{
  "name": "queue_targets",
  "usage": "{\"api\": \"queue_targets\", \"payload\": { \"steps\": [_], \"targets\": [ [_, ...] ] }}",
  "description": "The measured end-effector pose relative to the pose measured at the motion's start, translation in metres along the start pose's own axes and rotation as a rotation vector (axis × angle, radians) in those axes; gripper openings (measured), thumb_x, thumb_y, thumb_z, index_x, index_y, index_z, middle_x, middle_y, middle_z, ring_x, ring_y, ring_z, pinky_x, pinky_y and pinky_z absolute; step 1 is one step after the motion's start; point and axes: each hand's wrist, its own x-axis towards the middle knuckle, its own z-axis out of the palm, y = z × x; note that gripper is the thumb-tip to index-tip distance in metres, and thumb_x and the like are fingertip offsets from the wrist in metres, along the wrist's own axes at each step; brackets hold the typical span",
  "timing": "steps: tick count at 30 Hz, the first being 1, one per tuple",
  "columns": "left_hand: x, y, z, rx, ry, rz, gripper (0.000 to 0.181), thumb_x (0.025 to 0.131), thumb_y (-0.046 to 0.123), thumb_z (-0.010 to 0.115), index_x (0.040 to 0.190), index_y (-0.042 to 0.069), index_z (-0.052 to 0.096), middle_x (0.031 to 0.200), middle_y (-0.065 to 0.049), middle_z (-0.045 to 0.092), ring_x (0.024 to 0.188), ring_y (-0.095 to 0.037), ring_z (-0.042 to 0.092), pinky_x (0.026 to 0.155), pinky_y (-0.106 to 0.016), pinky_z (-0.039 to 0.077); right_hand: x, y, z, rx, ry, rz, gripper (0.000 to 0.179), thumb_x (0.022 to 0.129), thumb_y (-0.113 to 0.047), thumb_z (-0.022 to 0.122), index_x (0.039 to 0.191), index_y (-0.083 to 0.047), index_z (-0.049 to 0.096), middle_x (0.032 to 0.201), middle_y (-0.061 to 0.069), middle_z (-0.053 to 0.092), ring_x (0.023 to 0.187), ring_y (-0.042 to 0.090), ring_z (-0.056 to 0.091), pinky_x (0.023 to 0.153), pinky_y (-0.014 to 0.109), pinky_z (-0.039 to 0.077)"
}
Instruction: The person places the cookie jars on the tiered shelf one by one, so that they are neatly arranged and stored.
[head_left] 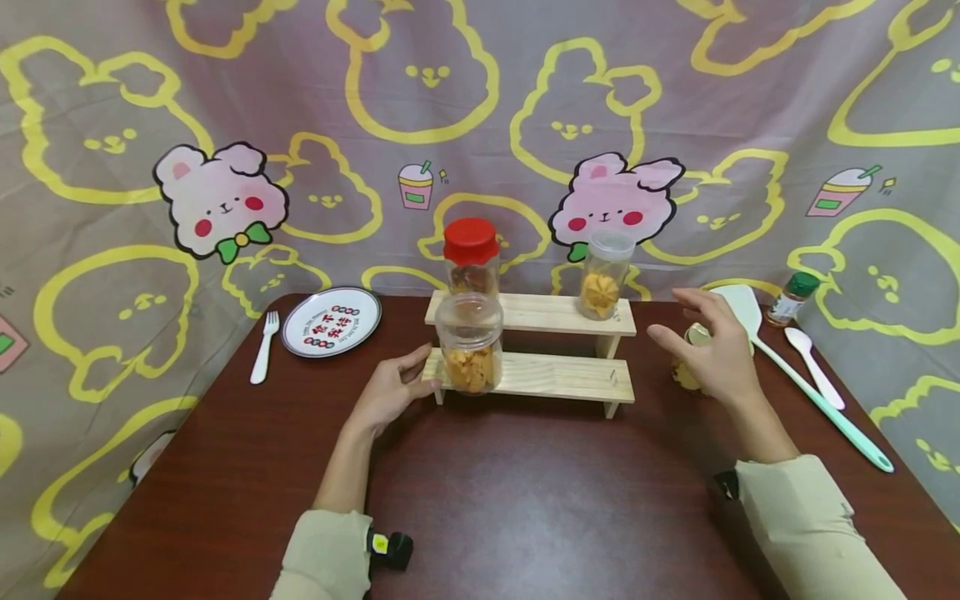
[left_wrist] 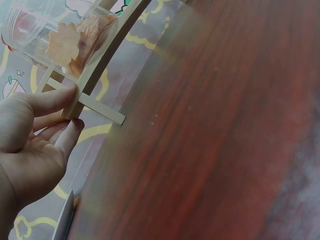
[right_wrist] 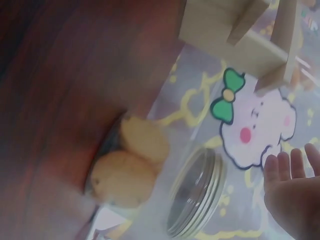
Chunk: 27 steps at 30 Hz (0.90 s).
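Note:
My left hand (head_left: pixel 386 392) pinches the left end of the lower board of a two-step wooden rack (head_left: pixel 558 375), thumb on top and fingers below, as the left wrist view shows. Close to that grip, a clear jar of cookies (head_left: pixel 472 367) stands on the lower step. Behind it, a red-lidded jar (head_left: pixel 471 243) is on the upper step. A clear container with a yellow cookie (head_left: pixel 602 292) sits at the upper step's right end. My right hand (head_left: pixel 720 350), fingers spread apart and holding nothing, hovers by another clear cookie jar (right_wrist: pixel 197 195), which it partly hides in the head view.
At the left lie a white fork (head_left: pixel 264 348) and a printed plate (head_left: pixel 332 323). A pale green spatula (head_left: pixel 825 404), a white spoon (head_left: pixel 816 368) and a green-capped bottle (head_left: pixel 793 298) are at the right. A patterned cloth (head_left: pixel 510 100) hangs behind the table.

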Motion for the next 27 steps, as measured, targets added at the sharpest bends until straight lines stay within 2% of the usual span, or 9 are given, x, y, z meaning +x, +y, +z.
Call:
{"api": "queue_targets", "payload": {
  "steps": [7, 17, 20, 23, 27],
  "targets": [
    [-0.001, 0.000, 0.000, -0.013, 0.001, 0.000, 0.069, 0.091, -0.007, 0.070, 0.151, -0.011, 0.035, 0.159, -0.021, 0.034, 0.142, -0.030, 0.039, 0.108, -0.029, 0.043, 0.001, 0.014, -0.011, 0.024, 0.021, 0.050, 0.055, 0.084, -0.007, 0.083, 0.134, 0.000, 0.063, 0.131, 0.014, 0.057, 0.116, 0.000, 0.047, 0.100, 0.013, 0.043],
    [0.000, 0.001, 0.000, -0.017, 0.001, 0.002, 0.069, 0.091, -0.007, 0.069, 0.151, -0.011, 0.035, 0.159, -0.022, 0.034, 0.143, -0.030, 0.037, 0.109, -0.028, 0.042, 0.002, 0.027, -0.022, -0.035, 0.072, 0.080, 0.050, 0.083, -0.012, 0.085, 0.127, 0.001, 0.067, 0.124, -0.002, 0.062, 0.115, -0.006, 0.048, 0.097, 0.012, 0.043],
    [0.000, 0.002, 0.000, -0.011, 0.007, 0.003, 0.069, 0.091, -0.006, 0.070, 0.151, -0.010, 0.036, 0.159, -0.021, 0.035, 0.144, -0.030, 0.036, 0.110, -0.027, 0.041, 0.004, 0.030, -0.024, -0.043, 0.074, 0.111, 0.052, 0.084, -0.016, 0.085, 0.129, 0.000, 0.067, 0.126, 0.004, 0.062, 0.114, -0.007, 0.048, 0.099, 0.014, 0.043],
    [0.000, 0.002, 0.000, -0.004, 0.004, -0.003, 0.069, 0.092, -0.005, 0.070, 0.151, -0.010, 0.036, 0.159, -0.020, 0.035, 0.143, -0.029, 0.036, 0.110, -0.027, 0.041, 0.004, 0.033, -0.026, -0.071, 0.037, 0.162, 0.055, 0.086, -0.022, 0.084, 0.134, -0.002, 0.065, 0.131, 0.013, 0.061, 0.115, -0.008, 0.046, 0.099, 0.014, 0.041],
    [0.000, 0.002, 0.000, -0.011, -0.003, -0.010, 0.070, 0.091, -0.006, 0.070, 0.151, -0.009, 0.035, 0.159, -0.020, 0.035, 0.142, -0.029, 0.038, 0.108, -0.027, 0.043, 0.003, 0.038, -0.031, -0.112, -0.027, 0.216, 0.060, 0.087, -0.027, 0.082, 0.138, -0.003, 0.061, 0.139, 0.019, 0.057, 0.125, 0.008, 0.048, 0.104, 0.019, 0.040]
  ]
}}
